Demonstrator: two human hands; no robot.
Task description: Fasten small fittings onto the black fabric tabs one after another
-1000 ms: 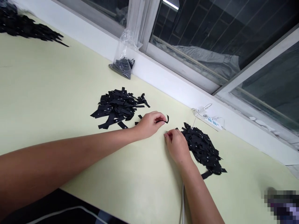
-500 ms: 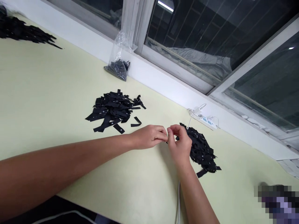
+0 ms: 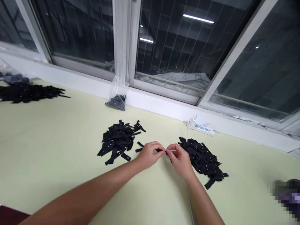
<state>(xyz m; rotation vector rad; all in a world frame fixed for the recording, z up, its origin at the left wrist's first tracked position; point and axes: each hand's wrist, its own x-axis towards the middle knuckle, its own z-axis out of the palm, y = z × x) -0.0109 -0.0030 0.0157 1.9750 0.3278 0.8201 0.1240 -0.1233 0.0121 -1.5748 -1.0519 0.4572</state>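
My left hand (image 3: 151, 153) and my right hand (image 3: 179, 158) meet fingertip to fingertip above the pale table. Both are closed in a pinch on a small black fabric strip (image 3: 170, 159), mostly hidden by the fingers; a dark bit of it shows below my right fingertips. Just right of my right hand lies a pile of black strips (image 3: 201, 157) with small white marks. Another such pile (image 3: 118, 137) is left of and beyond my left hand. A loose folded strip (image 3: 140, 144) lies between that pile and my left hand, partly covered by it.
A clear plastic bag (image 3: 117, 100) with dark pieces stands against the white window ledge. A third black pile (image 3: 30, 92) is at far left. A power strip (image 3: 201, 127) with white cables sits behind the right pile. A cable (image 3: 191, 207) runs beside my right forearm.
The camera view has tilted up and levelled, showing more window. My hands stay together, and my left hand has turned so that its thumb and fingers now show in a pinch.
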